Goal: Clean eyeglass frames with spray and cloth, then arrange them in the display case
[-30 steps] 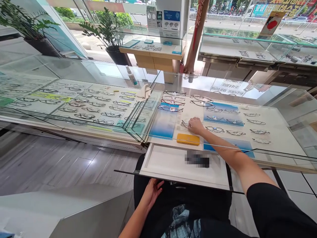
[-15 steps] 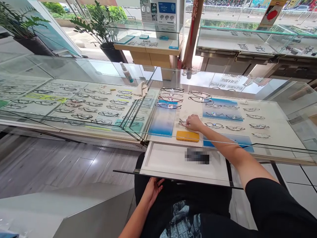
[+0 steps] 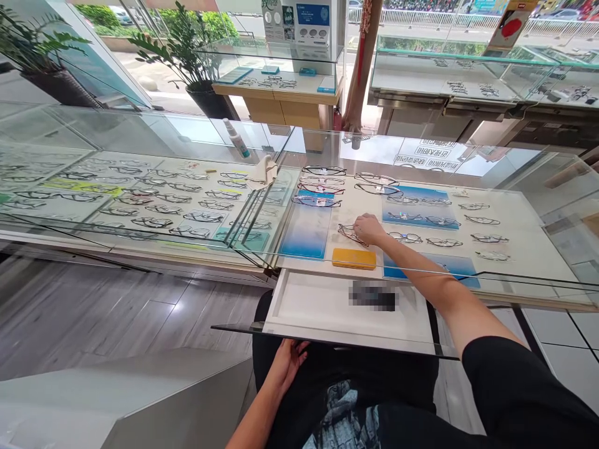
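My right hand (image 3: 369, 229) reaches inside the glass display case, its fingers closed on a pair of eyeglasses (image 3: 347, 233) lying on the white case floor. Part of the frame is hidden behind the fingers. A yellow glasses case (image 3: 354, 259) sits just in front of that hand, and another pair of eyeglasses (image 3: 405, 237) is to its right. Below the edge of the pulled-out drawer (image 3: 299, 325), my left hand (image 3: 289, 363) rests by my lap with loosely bent, parted fingers and nothing visible in it.
Several eyeglasses (image 3: 319, 186) lie in rows on white and blue mats (image 3: 304, 234). On the glass top are a spray bottle (image 3: 236, 138) and a beige cloth (image 3: 264, 173). The drawer holds a dark, blurred-out object (image 3: 373, 295). A white panel (image 3: 154, 380) stands lower left.
My right hand has shifted slightly right, and more of the eyeglasses it holds now shows, angled a little differently. The left hand stays nearly where it was.
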`<state>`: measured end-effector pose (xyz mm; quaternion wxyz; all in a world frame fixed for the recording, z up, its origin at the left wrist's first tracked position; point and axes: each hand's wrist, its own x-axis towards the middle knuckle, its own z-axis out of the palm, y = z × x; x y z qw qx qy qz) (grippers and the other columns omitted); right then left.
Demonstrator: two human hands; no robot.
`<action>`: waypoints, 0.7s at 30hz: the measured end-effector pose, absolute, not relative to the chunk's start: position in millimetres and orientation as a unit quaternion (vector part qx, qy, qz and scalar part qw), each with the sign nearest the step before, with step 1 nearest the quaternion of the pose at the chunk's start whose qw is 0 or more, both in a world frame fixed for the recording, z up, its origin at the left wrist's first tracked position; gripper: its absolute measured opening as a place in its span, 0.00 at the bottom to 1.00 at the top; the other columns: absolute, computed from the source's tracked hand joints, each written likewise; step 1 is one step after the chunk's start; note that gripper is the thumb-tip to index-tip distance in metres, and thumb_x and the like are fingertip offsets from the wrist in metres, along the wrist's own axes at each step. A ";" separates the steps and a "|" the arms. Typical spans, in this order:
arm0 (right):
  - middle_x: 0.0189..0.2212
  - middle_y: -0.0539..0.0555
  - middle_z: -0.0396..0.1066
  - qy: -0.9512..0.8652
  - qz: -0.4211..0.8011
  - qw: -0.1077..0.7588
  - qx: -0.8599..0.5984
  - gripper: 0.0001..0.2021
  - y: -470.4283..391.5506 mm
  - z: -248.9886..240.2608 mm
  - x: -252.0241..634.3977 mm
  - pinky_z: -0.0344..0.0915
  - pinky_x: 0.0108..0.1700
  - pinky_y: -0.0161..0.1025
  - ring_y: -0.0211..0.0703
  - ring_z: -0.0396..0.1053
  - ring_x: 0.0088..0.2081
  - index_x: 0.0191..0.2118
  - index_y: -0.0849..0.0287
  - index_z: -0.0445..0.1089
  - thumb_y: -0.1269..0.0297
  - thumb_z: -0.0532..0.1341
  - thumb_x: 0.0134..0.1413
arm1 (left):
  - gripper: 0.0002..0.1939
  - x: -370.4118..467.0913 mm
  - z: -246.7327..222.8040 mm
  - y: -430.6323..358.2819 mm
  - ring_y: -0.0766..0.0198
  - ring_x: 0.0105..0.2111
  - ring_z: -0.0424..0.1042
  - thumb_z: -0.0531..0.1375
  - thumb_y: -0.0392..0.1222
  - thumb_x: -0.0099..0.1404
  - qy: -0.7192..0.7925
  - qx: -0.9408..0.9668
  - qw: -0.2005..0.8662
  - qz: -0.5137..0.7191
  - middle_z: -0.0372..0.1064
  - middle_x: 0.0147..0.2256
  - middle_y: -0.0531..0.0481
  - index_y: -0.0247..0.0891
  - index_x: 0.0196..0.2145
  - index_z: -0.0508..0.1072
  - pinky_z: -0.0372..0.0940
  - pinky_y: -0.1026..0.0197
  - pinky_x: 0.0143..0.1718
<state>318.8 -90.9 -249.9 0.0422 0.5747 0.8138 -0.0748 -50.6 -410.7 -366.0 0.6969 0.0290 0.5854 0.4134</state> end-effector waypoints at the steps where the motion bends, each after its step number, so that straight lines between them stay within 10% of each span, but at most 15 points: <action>1: 0.61 0.64 0.80 0.811 -0.074 0.040 0.579 0.16 -90.3 -249.9 319.5 0.60 0.71 0.55 0.57 0.70 0.66 0.55 0.61 0.82 0.60 0.57 0.80 | 0.18 -50.4 -366.0 -410.7 0.60 0.40 0.80 0.76 0.48 0.65 0.585 0.030 0.698 0.412 0.76 0.43 0.50 0.41 0.39 0.71 0.68 0.62 0.34; 13: 0.67 0.67 0.77 0.782 -0.067 -0.007 0.619 0.21 -86.8 -252.0 323.4 0.59 0.72 0.55 0.60 0.68 0.70 0.61 0.62 0.81 0.64 0.53 0.79 | 0.18 -49.2 -365.7 -409.7 0.61 0.39 0.80 0.72 0.48 0.70 0.591 0.024 0.699 0.403 0.76 0.45 0.49 0.45 0.54 0.77 0.68 0.62 0.34; 21: 0.70 0.63 0.74 0.785 -0.064 -0.027 0.615 0.16 -90.6 -250.3 310.9 0.55 0.76 0.57 0.63 0.62 0.72 0.48 0.57 0.87 0.56 0.61 0.74 | 0.15 -47.1 -363.3 -408.4 0.62 0.38 0.80 0.70 0.45 0.72 0.595 0.022 0.693 0.406 0.77 0.47 0.50 0.46 0.54 0.77 0.69 0.62 0.33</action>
